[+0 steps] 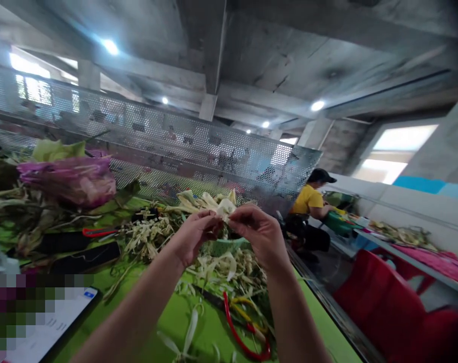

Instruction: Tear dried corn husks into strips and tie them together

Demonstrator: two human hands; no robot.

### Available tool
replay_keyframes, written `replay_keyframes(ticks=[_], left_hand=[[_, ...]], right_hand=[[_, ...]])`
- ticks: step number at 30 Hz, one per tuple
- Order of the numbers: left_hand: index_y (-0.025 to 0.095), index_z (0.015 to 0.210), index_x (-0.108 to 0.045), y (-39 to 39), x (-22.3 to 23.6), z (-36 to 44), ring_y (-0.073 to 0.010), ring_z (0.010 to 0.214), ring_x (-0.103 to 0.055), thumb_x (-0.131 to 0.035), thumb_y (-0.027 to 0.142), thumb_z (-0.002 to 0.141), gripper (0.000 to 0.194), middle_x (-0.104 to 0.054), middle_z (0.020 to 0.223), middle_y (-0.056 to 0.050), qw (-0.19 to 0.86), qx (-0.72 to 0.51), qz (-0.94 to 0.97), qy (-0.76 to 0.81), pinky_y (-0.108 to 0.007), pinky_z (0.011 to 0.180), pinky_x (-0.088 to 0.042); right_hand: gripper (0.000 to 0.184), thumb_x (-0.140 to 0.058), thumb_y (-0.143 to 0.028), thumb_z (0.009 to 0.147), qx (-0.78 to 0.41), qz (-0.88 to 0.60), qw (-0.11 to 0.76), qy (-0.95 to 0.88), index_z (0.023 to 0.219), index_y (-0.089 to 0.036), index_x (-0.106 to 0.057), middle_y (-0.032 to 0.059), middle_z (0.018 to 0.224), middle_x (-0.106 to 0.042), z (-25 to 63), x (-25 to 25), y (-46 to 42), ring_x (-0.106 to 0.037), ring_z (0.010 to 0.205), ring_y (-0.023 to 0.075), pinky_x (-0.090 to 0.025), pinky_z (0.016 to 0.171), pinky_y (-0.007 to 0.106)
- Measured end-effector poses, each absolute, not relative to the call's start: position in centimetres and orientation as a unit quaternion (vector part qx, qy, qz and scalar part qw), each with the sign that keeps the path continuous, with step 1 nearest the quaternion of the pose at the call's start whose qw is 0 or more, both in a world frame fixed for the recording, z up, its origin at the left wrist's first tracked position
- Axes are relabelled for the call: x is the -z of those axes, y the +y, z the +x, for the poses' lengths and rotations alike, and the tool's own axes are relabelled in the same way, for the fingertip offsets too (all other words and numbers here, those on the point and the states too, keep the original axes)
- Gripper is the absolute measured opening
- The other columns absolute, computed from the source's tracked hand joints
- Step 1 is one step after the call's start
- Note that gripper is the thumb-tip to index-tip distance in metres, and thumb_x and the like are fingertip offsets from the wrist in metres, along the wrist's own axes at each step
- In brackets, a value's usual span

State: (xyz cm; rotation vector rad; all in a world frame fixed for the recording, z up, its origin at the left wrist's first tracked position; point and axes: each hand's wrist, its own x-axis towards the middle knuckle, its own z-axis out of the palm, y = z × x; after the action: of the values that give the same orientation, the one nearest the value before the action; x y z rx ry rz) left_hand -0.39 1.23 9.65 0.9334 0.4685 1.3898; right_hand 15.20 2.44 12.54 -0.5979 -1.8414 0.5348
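Our left grip [193, 236] and right grip [265, 236] both pinch a pale husk piece [226, 207], thumbs set against curled fingers, fingertips almost meeting. Our forearms reach forward and slant inward, the hands raised, palms roughly facing. The piece is above a green bowl [229, 246] on the counter [321, 315], with husk scraps [149, 237] about. Red-handled scissors [232, 330] lie nearer us, toward the right edge; a phone [64, 317] lies toward the near left corner, a purple plastic bag [70, 181] toward the far left.
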Motion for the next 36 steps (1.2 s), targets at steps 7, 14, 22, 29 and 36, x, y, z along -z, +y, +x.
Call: replay_keyframes(ticks=[7, 14, 22, 29, 36], left_hand=[[0.014, 0.070, -0.055, 0.3, -8.8, -0.3, -0.0064, 0.055, -0.046, -0.069, 0.021, 0.068, 0.016, -0.051, 0.064, 0.001, 0.672, -0.599, 0.386, 0.199, -0.020, 0.052, -0.034], [0.015, 0.073, -0.054, -3.9, -5.8, -0.1, -0.0068, 0.059, -0.045, -0.062, 0.017, 0.070, 0.008, -0.049, 0.069, 0.001, 0.679, -0.569, 0.389, 0.252, -0.020, 0.056, -0.036], [0.015, 0.071, -0.053, -11.9, -1.3, 0.1, -0.0074, 0.060, -0.045, -0.060, 0.020, 0.071, 0.009, -0.048, 0.067, 0.002, 0.717, -0.494, 0.359, 0.335, -0.020, 0.058, -0.035], [0.016, 0.071, -0.051, -14.7, 2.2, -0.2, -0.0081, 0.061, -0.044, -0.060, 0.021, 0.071, 0.011, -0.047, 0.065, 0.003, 0.709, -0.510, 0.334, 0.355, -0.021, 0.061, -0.035], [0.017, 0.070, -0.050, -16.5, 4.1, 0.2, -0.0090, 0.061, -0.040, -0.057, 0.022, 0.074, 0.009, -0.045, 0.062, 0.004, 0.670, -0.526, 0.360, 0.379, -0.022, 0.061, -0.030]], right_hand=[[0.003, -0.067, -0.020, 0.078, -0.130, -0.240, 0.488, -0.829, 0.080, -0.023, -0.068, 0.0015, 0.082, -0.061, 14.8, -12.5, 1.3, -0.058, 0.079, 0.0147, -0.048, 0.073, 0.030], [0.002, -0.068, -0.021, 0.078, -0.138, -0.260, 0.402, -0.867, 0.079, -0.021, -0.066, 0.0024, 0.081, -0.063, 15.7, -10.5, -2.3, -0.060, 0.077, 0.0152, -0.048, 0.070, 0.027], [0.004, -0.066, -0.018, 0.079, -0.227, -0.294, 0.365, -0.854, 0.081, -0.022, -0.066, 0.0018, 0.080, -0.065, 16.6, -4.9, -9.5, -0.061, 0.076, 0.0155, -0.048, 0.067, 0.026], [0.005, -0.068, -0.017, 0.078, -0.249, -0.343, 0.428, -0.798, 0.080, -0.021, -0.065, 0.0003, 0.076, -0.064, 15.4, 0.8, -12.8, -0.060, 0.071, 0.0146, -0.047, 0.066, 0.026], [0.005, -0.067, -0.018, 0.078, -0.276, -0.379, 0.455, -0.757, 0.080, -0.021, -0.064, -0.0003, 0.075, -0.062, 15.3, 3.1, -14.9, -0.058, 0.072, 0.0147, -0.045, 0.067, 0.027]])
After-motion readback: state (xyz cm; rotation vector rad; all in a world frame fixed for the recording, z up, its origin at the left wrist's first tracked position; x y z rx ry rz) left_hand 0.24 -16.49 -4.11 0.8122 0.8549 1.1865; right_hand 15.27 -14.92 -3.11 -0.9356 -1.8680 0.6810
